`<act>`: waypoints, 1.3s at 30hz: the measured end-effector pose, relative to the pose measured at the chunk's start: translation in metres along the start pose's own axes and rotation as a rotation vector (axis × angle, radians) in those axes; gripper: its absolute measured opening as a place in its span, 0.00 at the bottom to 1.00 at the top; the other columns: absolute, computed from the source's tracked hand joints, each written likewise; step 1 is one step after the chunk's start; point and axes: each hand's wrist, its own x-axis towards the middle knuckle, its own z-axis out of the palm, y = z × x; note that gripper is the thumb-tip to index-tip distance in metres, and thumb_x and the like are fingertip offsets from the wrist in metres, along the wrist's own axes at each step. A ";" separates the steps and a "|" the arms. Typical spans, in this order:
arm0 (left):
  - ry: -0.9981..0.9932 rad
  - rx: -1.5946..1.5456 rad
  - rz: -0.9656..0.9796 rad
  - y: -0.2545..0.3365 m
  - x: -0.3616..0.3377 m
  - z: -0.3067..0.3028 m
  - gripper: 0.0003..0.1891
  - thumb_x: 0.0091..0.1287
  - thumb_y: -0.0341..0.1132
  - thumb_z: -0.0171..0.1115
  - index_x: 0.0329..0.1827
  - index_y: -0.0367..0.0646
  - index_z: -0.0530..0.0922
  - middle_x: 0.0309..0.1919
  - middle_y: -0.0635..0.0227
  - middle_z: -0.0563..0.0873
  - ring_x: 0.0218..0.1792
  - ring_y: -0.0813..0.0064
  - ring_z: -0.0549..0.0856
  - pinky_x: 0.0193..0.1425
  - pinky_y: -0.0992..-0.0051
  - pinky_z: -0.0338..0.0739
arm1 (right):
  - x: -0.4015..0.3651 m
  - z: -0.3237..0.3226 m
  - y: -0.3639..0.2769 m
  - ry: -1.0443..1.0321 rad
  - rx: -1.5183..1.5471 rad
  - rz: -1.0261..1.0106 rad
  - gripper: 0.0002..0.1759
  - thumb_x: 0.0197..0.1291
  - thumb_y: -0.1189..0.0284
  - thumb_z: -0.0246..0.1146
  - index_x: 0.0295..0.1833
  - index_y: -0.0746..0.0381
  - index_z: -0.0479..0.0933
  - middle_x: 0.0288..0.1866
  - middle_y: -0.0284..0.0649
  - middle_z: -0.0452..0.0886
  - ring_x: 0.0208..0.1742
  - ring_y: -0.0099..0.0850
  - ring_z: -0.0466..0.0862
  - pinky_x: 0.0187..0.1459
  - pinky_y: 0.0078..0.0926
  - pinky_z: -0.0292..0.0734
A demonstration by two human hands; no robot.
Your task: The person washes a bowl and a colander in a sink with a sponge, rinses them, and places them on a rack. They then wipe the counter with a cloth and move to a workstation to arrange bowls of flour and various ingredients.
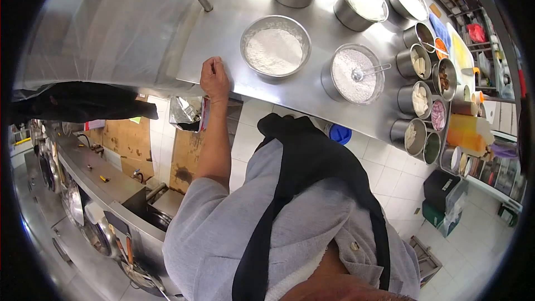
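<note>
At the table's [234, 0] near edge rests the left hand [214, 78], fingers curled into a loose fist with nothing visibly held, knuckles on the steel. The forearm runs nearly straight from the shoulder up to the edge, elbow barely bent. Just right of the hand and slightly farther in stands the flour bowl [276, 47], round, upright and untouched. Beyond it, farther right, is a second bowl [354, 73] with a spoon [370, 70] in it. The right hand is out of view.
</note>
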 end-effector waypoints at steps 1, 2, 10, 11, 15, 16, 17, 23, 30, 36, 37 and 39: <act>0.002 0.012 0.009 -0.002 0.000 0.001 0.09 0.65 0.37 0.59 0.38 0.40 0.80 0.28 0.67 0.84 0.28 0.74 0.81 0.35 0.75 0.75 | -0.002 -0.003 -0.005 0.014 0.012 0.015 0.20 0.59 0.60 0.54 0.46 0.65 0.80 0.47 0.53 0.81 0.48 0.49 0.80 0.49 0.39 0.75; 0.002 0.022 0.020 -0.004 0.000 0.002 0.11 0.66 0.39 0.60 0.39 0.39 0.79 0.26 0.69 0.83 0.27 0.77 0.80 0.34 0.77 0.75 | -0.002 -0.005 -0.012 0.029 0.027 0.033 0.20 0.59 0.60 0.54 0.46 0.65 0.80 0.47 0.53 0.81 0.48 0.49 0.80 0.49 0.39 0.75; -0.153 -0.439 -0.362 -0.017 0.019 -0.028 0.09 0.67 0.34 0.55 0.42 0.39 0.78 0.34 0.65 0.83 0.33 0.74 0.82 0.31 0.76 0.80 | -0.011 -0.023 -0.053 0.024 0.573 0.338 0.13 0.58 0.66 0.59 0.42 0.65 0.79 0.39 0.47 0.81 0.37 0.35 0.81 0.37 0.37 0.78; -0.134 -0.424 -0.211 -0.005 0.028 -0.033 0.08 0.67 0.33 0.55 0.41 0.39 0.79 0.28 0.65 0.83 0.30 0.75 0.82 0.29 0.78 0.79 | -0.012 -0.017 -0.049 0.086 0.864 0.481 0.14 0.58 0.67 0.59 0.43 0.65 0.78 0.39 0.45 0.80 0.37 0.36 0.80 0.36 0.36 0.78; -0.261 -0.917 -0.208 0.101 0.046 -0.061 0.09 0.67 0.33 0.58 0.44 0.36 0.76 0.31 0.61 0.81 0.26 0.76 0.76 0.30 0.78 0.70 | -0.025 -0.014 -0.042 0.233 1.220 0.711 0.13 0.58 0.67 0.58 0.46 0.62 0.76 0.41 0.40 0.80 0.40 0.37 0.82 0.35 0.37 0.79; -0.332 -0.960 -0.185 0.120 0.048 -0.057 0.10 0.67 0.33 0.58 0.44 0.35 0.75 0.31 0.61 0.81 0.26 0.75 0.76 0.30 0.78 0.70 | -0.026 -0.010 -0.036 0.244 1.254 0.692 0.12 0.58 0.67 0.58 0.45 0.61 0.76 0.40 0.39 0.80 0.40 0.36 0.82 0.35 0.37 0.79; -0.397 -0.993 -0.161 0.138 0.048 -0.056 0.10 0.67 0.33 0.58 0.45 0.34 0.75 0.31 0.61 0.81 0.27 0.75 0.76 0.31 0.77 0.69 | -0.030 -0.010 -0.034 0.256 1.243 0.675 0.11 0.58 0.67 0.58 0.44 0.61 0.76 0.39 0.39 0.79 0.40 0.36 0.82 0.34 0.37 0.79; -0.592 -0.978 -0.086 0.195 0.029 -0.023 0.12 0.66 0.34 0.58 0.46 0.33 0.74 0.31 0.61 0.80 0.28 0.74 0.75 0.31 0.76 0.69 | -0.070 0.019 -0.044 0.336 1.330 0.780 0.06 0.57 0.70 0.58 0.36 0.61 0.77 0.34 0.36 0.79 0.36 0.31 0.81 0.34 0.32 0.78; -0.758 -0.938 -0.017 0.249 -0.009 0.001 0.09 0.67 0.33 0.58 0.43 0.35 0.75 0.27 0.63 0.79 0.25 0.78 0.74 0.28 0.79 0.69 | -0.134 0.187 0.041 -0.067 -0.079 0.323 0.22 0.37 0.66 0.67 0.43 0.61 0.81 0.40 0.44 0.84 0.42 0.37 0.83 0.42 0.33 0.77; -0.855 -0.892 0.047 0.301 -0.058 -0.004 0.10 0.64 0.30 0.59 0.43 0.33 0.76 0.28 0.63 0.81 0.25 0.77 0.78 0.30 0.79 0.72 | -0.132 0.146 0.102 0.082 1.208 0.613 0.20 0.46 0.59 0.65 0.43 0.59 0.79 0.34 0.37 0.80 0.35 0.31 0.79 0.34 0.29 0.72; -0.872 -0.853 0.065 0.321 -0.069 -0.007 0.10 0.63 0.30 0.60 0.43 0.32 0.76 0.28 0.63 0.81 0.25 0.77 0.78 0.31 0.79 0.73 | -0.126 0.135 0.116 0.113 1.487 0.683 0.20 0.48 0.58 0.65 0.43 0.59 0.79 0.33 0.36 0.80 0.34 0.30 0.79 0.33 0.28 0.72; -0.933 -0.739 0.059 0.354 -0.099 -0.018 0.10 0.61 0.29 0.61 0.42 0.32 0.77 0.28 0.63 0.82 0.26 0.77 0.80 0.33 0.79 0.74 | -0.115 0.125 0.146 0.054 1.705 0.658 0.20 0.51 0.55 0.65 0.43 0.58 0.78 0.31 0.33 0.78 0.32 0.28 0.78 0.30 0.27 0.70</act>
